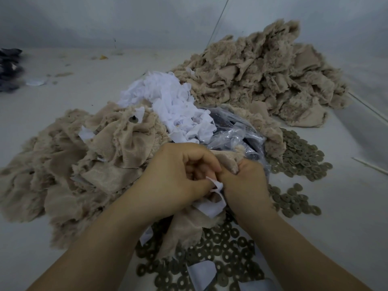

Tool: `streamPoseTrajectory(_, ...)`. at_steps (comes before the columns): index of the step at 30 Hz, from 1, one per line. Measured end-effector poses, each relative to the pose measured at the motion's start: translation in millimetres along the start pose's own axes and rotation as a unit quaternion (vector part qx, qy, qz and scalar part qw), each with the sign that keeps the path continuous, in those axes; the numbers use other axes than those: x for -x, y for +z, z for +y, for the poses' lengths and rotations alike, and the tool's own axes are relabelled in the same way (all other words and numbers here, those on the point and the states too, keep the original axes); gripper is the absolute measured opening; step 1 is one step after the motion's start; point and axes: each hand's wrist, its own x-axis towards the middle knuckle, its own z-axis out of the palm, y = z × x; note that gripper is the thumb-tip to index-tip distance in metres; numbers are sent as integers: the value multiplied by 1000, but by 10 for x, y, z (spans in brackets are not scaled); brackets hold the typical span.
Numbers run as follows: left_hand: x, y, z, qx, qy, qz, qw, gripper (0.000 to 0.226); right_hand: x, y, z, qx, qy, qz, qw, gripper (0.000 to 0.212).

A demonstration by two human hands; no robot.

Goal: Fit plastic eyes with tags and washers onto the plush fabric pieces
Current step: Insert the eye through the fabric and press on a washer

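A pale grey work surface (63, 101) stretches back to a plain grey wall (105, 17) of much the same tone. At the far left edge, a heap of dark cloth (9, 70) lies partly out of view, with a small white scrap (35, 82) just beside it. A small yellow-orange fragment (103, 57) sits near the base of the wall, among scattered bits of debris. A thin line (218, 22), either cord or wire, slants down across the wall at upper right. Two slim pale sticks rest on the surface at right, one long (367, 107), one shorter (369, 165).
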Motion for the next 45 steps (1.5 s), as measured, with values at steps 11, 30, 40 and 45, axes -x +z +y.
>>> streamPoseTrajectory(11, -65, 54, -38, 19, -127, 72, 989, 19, 66, 11, -19, -35, -61, 12, 997, 42)
streamPoseTrajectory(30, -131, 68, -138, 41, -193, 92, 976, 17, 92, 19, 3, 47, -131, 36, 990, 48)
streamPoseTrajectory(40, -140, 50, -105, 28, -209, 81, 974, 12, 108, 4, -26, 41, -177, 9, 983, 52)
streamPoseTrajectory(45, -121, 48, -122, 29, -220, 75, 972, 13, 62, -8, 26, 55, -155, -14, 986, 47)
